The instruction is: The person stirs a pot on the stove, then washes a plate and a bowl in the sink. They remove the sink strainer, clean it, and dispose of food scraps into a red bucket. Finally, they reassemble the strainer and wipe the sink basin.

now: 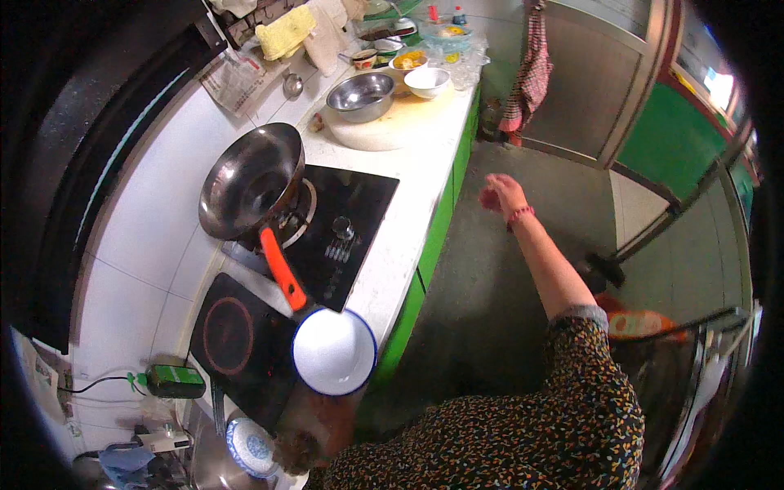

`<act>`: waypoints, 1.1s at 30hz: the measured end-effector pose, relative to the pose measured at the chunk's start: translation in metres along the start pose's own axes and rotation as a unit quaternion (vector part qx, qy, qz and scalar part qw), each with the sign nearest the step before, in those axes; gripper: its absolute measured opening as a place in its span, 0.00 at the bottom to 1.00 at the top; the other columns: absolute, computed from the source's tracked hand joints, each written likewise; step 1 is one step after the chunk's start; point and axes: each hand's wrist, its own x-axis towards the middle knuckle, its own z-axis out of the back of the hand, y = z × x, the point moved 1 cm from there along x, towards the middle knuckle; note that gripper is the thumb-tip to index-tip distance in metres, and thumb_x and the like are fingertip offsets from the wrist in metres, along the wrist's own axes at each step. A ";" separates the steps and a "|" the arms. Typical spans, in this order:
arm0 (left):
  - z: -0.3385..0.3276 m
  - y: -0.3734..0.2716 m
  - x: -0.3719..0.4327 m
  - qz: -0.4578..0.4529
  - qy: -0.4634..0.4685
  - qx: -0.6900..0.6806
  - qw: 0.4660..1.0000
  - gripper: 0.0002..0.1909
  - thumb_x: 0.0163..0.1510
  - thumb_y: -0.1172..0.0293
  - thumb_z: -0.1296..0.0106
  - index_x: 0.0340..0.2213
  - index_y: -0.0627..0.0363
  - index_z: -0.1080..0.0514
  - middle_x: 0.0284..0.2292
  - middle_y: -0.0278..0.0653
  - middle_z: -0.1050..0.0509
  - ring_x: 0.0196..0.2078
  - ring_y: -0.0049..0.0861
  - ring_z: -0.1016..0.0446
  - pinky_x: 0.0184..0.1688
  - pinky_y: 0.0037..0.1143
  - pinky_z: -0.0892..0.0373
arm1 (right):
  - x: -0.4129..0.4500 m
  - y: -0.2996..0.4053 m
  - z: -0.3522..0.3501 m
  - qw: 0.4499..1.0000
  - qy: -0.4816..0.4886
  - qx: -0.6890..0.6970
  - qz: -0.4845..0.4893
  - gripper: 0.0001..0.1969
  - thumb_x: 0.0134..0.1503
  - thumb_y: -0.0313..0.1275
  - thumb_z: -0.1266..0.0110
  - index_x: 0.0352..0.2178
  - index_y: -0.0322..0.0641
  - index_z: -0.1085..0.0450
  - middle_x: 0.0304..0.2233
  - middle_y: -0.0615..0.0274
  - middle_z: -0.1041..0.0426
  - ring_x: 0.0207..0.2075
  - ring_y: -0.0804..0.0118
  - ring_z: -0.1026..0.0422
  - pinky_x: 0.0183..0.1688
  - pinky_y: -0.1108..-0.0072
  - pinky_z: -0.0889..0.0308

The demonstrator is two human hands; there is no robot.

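My right hand, with a red bead bracelet at the wrist, is held out above the floor, fingers loosely bent and holding nothing. In the shadow at the bottom, my left hand is at the near rim of a white bowl with a blue rim; its fingers are mostly hidden and blurred. The bowl looks bare inside and overlaps the counter's edge beside the black glass cooktop. Past it, a dark wok with an orange handle rests tilted on the gas hob.
A steel basin and a white bowl stand on a round cutting board, with a bowl of yellow food behind. A green-labelled bottle and a blue-patterned dish are at lower left. A checked cloth hangs near the door.
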 end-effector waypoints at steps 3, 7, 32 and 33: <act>0.015 -0.025 0.014 0.113 0.092 -0.121 0.982 0.25 0.42 0.64 0.50 0.44 0.58 0.39 0.39 0.46 0.35 0.42 0.39 0.37 0.44 0.32 0.40 | 0.118 0.011 -0.023 0.999 0.033 0.002 0.041 0.08 0.50 0.32 0.54 0.30 0.39 0.37 0.20 0.62 0.34 0.20 0.66 0.30 0.22 0.75 0.32; 0.024 -0.033 0.019 0.121 0.079 -0.131 0.981 0.25 0.42 0.64 0.50 0.43 0.58 0.39 0.39 0.46 0.34 0.42 0.39 0.37 0.44 0.32 0.40 | 0.199 0.043 -0.077 0.987 -0.048 -0.125 0.091 0.15 0.51 0.30 0.57 0.41 0.37 0.41 0.24 0.58 0.33 0.22 0.65 0.29 0.23 0.76 0.30; 0.022 -0.040 0.027 0.192 0.065 -0.099 0.974 0.23 0.38 0.66 0.48 0.38 0.60 0.36 0.37 0.46 0.34 0.42 0.42 0.37 0.43 0.35 0.41 | 0.325 0.051 -0.138 0.709 -0.088 -0.656 0.244 0.11 0.48 0.31 0.59 0.30 0.37 0.34 0.31 0.48 0.31 0.34 0.51 0.31 0.36 0.67 0.36; 0.021 -0.039 0.027 0.189 0.064 -0.101 0.975 0.22 0.38 0.66 0.47 0.38 0.60 0.36 0.37 0.46 0.34 0.42 0.43 0.37 0.43 0.35 0.41 | 0.311 0.052 -0.139 0.713 -0.110 -0.644 0.253 0.09 0.48 0.30 0.59 0.29 0.40 0.33 0.29 0.49 0.30 0.33 0.51 0.30 0.36 0.67 0.36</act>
